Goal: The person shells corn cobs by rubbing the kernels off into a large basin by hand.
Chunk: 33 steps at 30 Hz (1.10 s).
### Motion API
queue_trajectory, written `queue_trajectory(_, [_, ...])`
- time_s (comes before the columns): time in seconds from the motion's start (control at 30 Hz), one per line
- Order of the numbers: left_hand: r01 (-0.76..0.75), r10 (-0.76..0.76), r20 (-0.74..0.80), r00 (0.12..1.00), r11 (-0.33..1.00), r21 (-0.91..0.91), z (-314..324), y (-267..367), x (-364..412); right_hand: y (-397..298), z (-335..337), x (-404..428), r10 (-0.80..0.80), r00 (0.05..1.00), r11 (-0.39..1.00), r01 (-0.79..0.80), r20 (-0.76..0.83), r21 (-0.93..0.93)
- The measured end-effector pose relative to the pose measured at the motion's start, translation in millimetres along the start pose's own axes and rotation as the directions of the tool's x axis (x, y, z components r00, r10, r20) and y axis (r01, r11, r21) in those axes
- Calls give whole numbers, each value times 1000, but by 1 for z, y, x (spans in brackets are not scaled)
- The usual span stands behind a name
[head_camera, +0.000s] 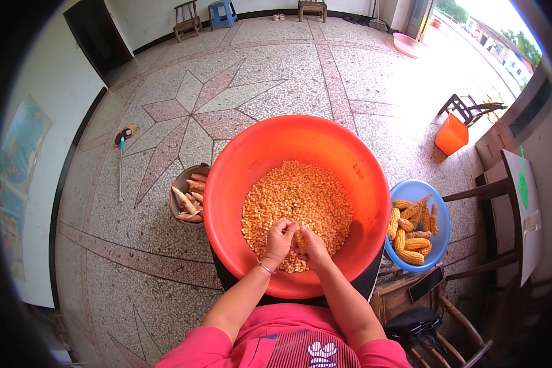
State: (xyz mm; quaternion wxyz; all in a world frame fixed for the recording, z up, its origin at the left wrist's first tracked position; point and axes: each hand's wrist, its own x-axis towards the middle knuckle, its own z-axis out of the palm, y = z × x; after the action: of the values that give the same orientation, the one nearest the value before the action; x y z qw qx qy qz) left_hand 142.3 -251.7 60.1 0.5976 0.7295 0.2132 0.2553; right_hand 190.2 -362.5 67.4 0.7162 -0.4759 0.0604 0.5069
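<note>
A large orange-red plastic tub (363, 193) rests on my lap, with loose yellow corn kernels (294, 188) covering its bottom. Over the near part of the kernels, my left hand (280, 239) and my right hand (313, 248) meet. Between them is a corn cob (300, 240), mostly hidden by the fingers. My right fingers wrap around it, while my left thumb and fingers pinch at its upper end. On my left wrist is a metal bracelet (267, 268).
Left of the tub, a bucket (174, 216) holds stripped cobs (191, 202). At right, a blue basin (444, 202) holds unshelled corn ears (411, 244). A wooden chair (388, 294) carries a phone (426, 284) and a black bag (411, 324). Farther off stands an orange bin (451, 135).
</note>
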Motion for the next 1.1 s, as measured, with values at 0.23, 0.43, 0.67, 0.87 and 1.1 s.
queue_trajectory(0.23, [-19,21,54,998,999,-34,5,3,-1,8,-12,8,-23,998,997,28,-59,78])
queue_trajectory(0.43, [76,-75,13,997,990,-120,1,4,-1,-5,7,-1,41,995,998,-37,-90,43])
queue_trajectory(0.67, [-81,80,60,995,997,13,5,7,-3,5,-9,5,-54,994,998,51,-91,-37])
queue_trajectory(0.87, [140,-141,-14,990,988,-56,2,12,0,-1,3,1,-47,999,999,47,-11,13])
queue_trajectory(1.1, [60,-61,-58,996,998,-20,-2,3,1,-1,17,-4,-180,982,966,167,-50,-198])
